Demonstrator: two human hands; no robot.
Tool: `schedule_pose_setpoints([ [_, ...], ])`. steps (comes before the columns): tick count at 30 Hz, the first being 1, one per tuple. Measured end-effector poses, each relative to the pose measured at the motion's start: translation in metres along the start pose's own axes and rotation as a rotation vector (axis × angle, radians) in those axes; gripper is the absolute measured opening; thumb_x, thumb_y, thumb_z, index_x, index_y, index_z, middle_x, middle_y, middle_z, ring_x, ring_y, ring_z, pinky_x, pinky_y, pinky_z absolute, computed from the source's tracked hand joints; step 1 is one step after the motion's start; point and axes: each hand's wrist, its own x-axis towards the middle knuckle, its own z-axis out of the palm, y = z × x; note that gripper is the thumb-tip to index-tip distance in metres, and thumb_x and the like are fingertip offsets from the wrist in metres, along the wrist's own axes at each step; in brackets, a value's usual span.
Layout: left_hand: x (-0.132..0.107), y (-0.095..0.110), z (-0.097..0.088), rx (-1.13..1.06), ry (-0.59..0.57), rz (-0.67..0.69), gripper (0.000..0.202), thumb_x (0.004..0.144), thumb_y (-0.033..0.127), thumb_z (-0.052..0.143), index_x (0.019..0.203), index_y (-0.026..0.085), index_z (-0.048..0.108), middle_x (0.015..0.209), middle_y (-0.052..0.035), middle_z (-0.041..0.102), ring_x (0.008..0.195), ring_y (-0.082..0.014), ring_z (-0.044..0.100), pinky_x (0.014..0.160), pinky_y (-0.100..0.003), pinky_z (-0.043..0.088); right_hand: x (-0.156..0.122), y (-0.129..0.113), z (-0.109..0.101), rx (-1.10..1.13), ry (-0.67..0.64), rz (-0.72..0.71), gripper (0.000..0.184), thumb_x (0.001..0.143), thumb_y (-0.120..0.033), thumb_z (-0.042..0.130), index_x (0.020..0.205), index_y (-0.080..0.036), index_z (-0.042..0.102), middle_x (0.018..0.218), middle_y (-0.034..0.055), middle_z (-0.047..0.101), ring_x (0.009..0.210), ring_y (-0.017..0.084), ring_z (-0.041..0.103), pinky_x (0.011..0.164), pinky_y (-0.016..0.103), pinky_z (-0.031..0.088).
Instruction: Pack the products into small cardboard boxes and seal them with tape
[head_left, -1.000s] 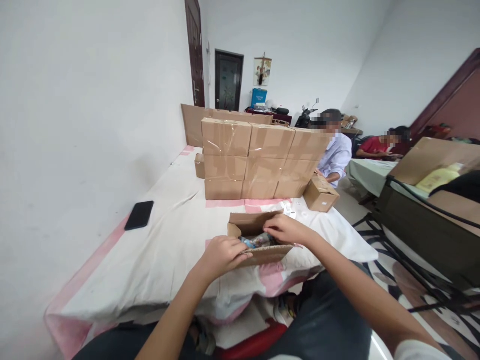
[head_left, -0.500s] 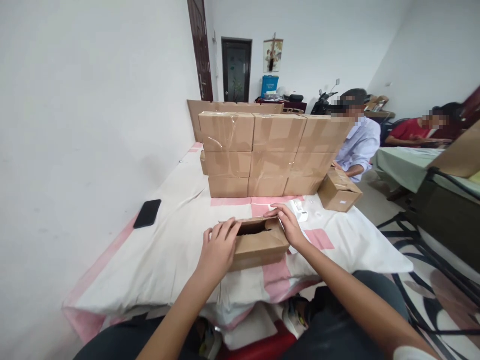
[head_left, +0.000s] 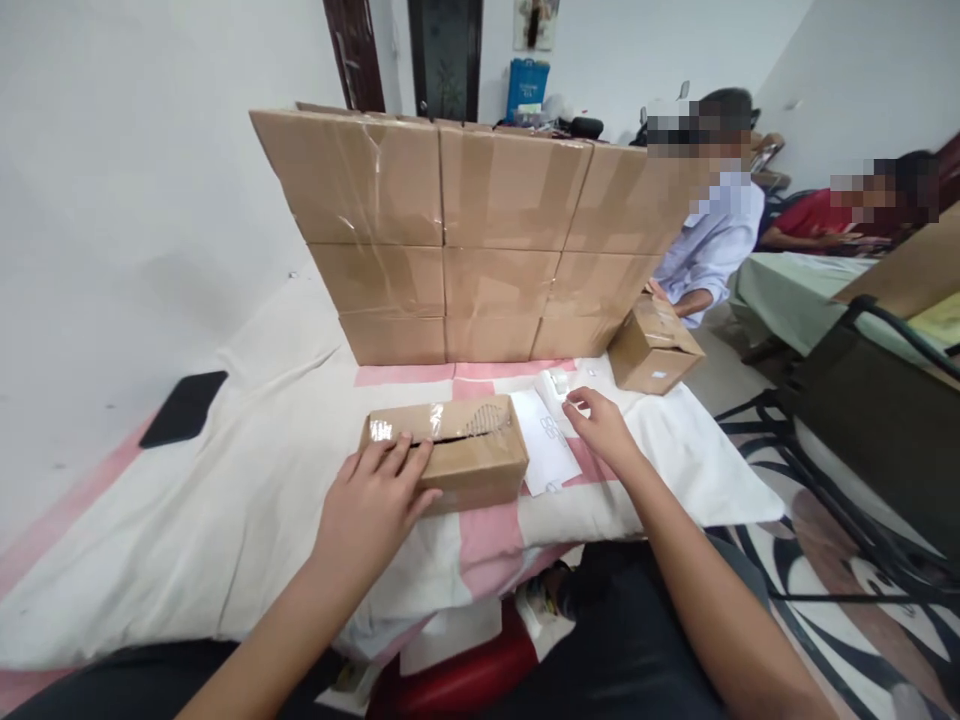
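Note:
A small brown cardboard box (head_left: 480, 470) lies in front of me, its top flaps folded down with a narrow dark gap along the seam. My left hand (head_left: 382, 490) rests on its near left top, fingers spread flat over the flap. To the right of the box, my right hand (head_left: 600, 425) is over the cloth, fingertips slightly curled and apart, at a white tape dispenser (head_left: 553, 385). Whether they touch the dispenser is unclear. A white paper sheet (head_left: 546, 455) with printed marks lies beside the box, partly beneath the dispenser.
Taped cardboard boxes (head_left: 499, 280) form a stacked wall behind the work area. Another carton (head_left: 651, 350) stands at the right, where a person in a light shirt (head_left: 712, 240) sits. A black phone (head_left: 184, 410) lies left on the tablecloth (head_left: 277, 500). A dark chair (head_left: 870, 430) is at right.
The box's open top has been folded down. My right hand has left the box and moved right to the tape dispenser. My left hand stays on the box. The view has tilted down and closer.

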Motion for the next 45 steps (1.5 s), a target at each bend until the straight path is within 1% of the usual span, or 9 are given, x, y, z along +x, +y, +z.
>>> schedule_pose_setpoints([
  [4, 0.006, -0.008, 0.005, -0.003, 0.009, -0.03, 0.046, 0.093, 0.04, 0.061, 0.135, 0.022, 0.062, 0.137, -0.0146, 0.064, 0.126, -0.0353, 0.061, 0.101, -0.05, 0.053, -0.001, 0.022, -0.003, -0.065, -0.074, 0.178, 0.031, 0.09, -0.037, 0.052, 0.111, -0.017, 0.063, 0.113, 0.0112, 0.071, 0.095, 0.024, 0.067, 0.086, 0.034, 0.049],
  [7, 0.009, -0.013, 0.007, 0.003, -0.011, -0.055, 0.044, 0.094, 0.041, 0.06, 0.136, 0.027, 0.061, 0.14, -0.0104, 0.062, 0.126, -0.0321, 0.062, 0.102, -0.046, 0.054, -0.001, 0.025, -0.001, -0.141, -0.169, 0.231, 0.031, 0.091, -0.038, 0.05, 0.111, -0.019, 0.065, 0.109, 0.0099, 0.073, 0.097, 0.023, 0.068, 0.085, 0.031, 0.048],
  [11, 0.015, -0.016, 0.009, 0.058, -0.026, -0.046, 0.045, 0.092, 0.041, 0.063, 0.135, 0.024, 0.061, 0.141, -0.0114, 0.061, 0.126, -0.0316, 0.062, 0.104, -0.044, 0.054, 0.006, 0.023, 0.008, -0.139, -0.299, 0.289, 0.027, 0.088, -0.036, 0.054, 0.103, -0.018, 0.067, 0.104, 0.0115, 0.074, 0.095, 0.025, 0.069, 0.079, 0.031, 0.049],
  [17, 0.018, -0.018, 0.012, 0.089, 0.008, 0.015, 0.045, 0.094, 0.041, 0.062, 0.134, 0.022, 0.061, 0.141, -0.0129, 0.061, 0.124, -0.0319, 0.064, 0.1, -0.045, 0.056, 0.017, 0.015, 0.012, -0.226, -0.126, 0.402, 0.052, 0.087, -0.041, 0.058, 0.128, -0.01, 0.05, 0.129, 0.0255, 0.058, 0.116, 0.039, 0.06, 0.088, 0.045, 0.049],
  [22, 0.016, -0.017, 0.012, 0.127, 0.044, 0.052, 0.048, 0.092, 0.042, 0.064, 0.136, 0.024, 0.059, 0.139, -0.0131, 0.062, 0.122, -0.0319, 0.065, 0.097, -0.042, 0.058, 0.03, 0.012, 0.017, -0.274, -0.21, 0.373, 0.05, 0.085, -0.044, 0.061, 0.124, -0.013, 0.054, 0.127, 0.0204, 0.058, 0.115, 0.035, 0.061, 0.089, 0.041, 0.049],
  [27, 0.016, -0.016, 0.014, 0.127, 0.059, 0.06, 0.05, 0.092, 0.04, 0.065, 0.139, 0.025, 0.057, 0.139, -0.0133, 0.063, 0.121, -0.032, 0.065, 0.095, -0.043, 0.059, 0.047, 0.021, 0.028, -0.137, -0.139, 0.432, 0.05, 0.089, -0.049, 0.056, 0.12, -0.011, 0.057, 0.121, 0.0191, 0.064, 0.107, 0.029, 0.063, 0.081, 0.033, 0.049],
  [36, 0.015, -0.018, 0.016, 0.09, 0.057, 0.044, 0.048, 0.093, 0.041, 0.064, 0.137, 0.023, 0.057, 0.14, -0.0149, 0.062, 0.124, -0.0321, 0.064, 0.098, -0.044, 0.058, 0.052, 0.027, 0.03, -0.105, -0.082, 0.365, 0.034, 0.081, -0.038, 0.066, 0.105, -0.014, 0.067, 0.118, 0.0162, 0.065, 0.103, 0.028, 0.063, 0.081, 0.033, 0.047],
  [41, 0.008, 0.002, -0.005, -0.057, 0.082, 0.125, 0.046, 0.096, 0.03, 0.059, 0.14, 0.025, 0.05, 0.144, -0.014, 0.058, 0.138, -0.0327, 0.051, 0.111, -0.055, 0.046, 0.061, 0.03, 0.031, 0.111, -0.116, 0.503, 0.036, 0.087, -0.043, 0.057, 0.095, -0.01, 0.068, 0.094, 0.0161, 0.069, 0.083, 0.023, 0.064, 0.068, 0.029, 0.047],
  [45, 0.001, 0.046, -0.018, -0.353, 0.186, 0.293, 0.038, 0.092, 0.016, 0.057, 0.129, 0.025, 0.055, 0.134, -0.0129, 0.064, 0.133, -0.0297, 0.055, 0.108, -0.055, 0.047, 0.065, 0.034, 0.027, 0.244, -0.129, 0.548, 0.037, 0.092, -0.038, 0.05, 0.108, -0.008, 0.063, 0.09, 0.0125, 0.068, 0.066, 0.015, 0.059, 0.057, 0.024, 0.043],
])
